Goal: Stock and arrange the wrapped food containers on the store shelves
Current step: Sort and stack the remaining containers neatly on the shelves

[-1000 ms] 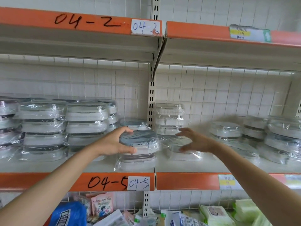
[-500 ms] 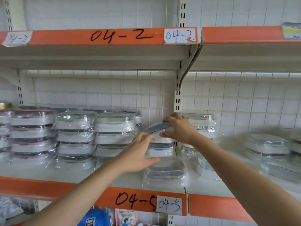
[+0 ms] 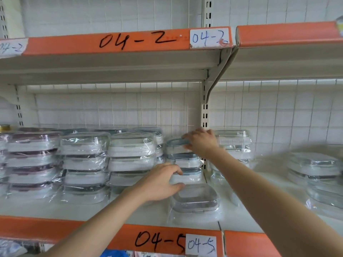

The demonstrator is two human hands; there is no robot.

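Observation:
Plastic-wrapped food containers stand in stacks on the shelf (image 3: 92,210) labelled 04-5. My right hand (image 3: 201,142) grips the blue-lidded top container (image 3: 174,145) of a three-high stack beside the upright post. My left hand (image 3: 160,183) has its fingers curled round the left edge of the bottom container (image 3: 191,176) of that stack. A single grey-lidded container (image 3: 194,203) lies in front of the stack, near the shelf's front edge.
Stacks of wrapped containers (image 3: 83,164) fill the shelf's left part. A clear stack (image 3: 233,143) stands right of the post (image 3: 204,127), and blurred round containers (image 3: 315,175) lie far right. Shelf 04-2 (image 3: 130,58) hangs overhead.
My right hand has set the blue-lidded container level on top of the stack. My left hand has closed onto the stack's bottom container. The view has moved closer.

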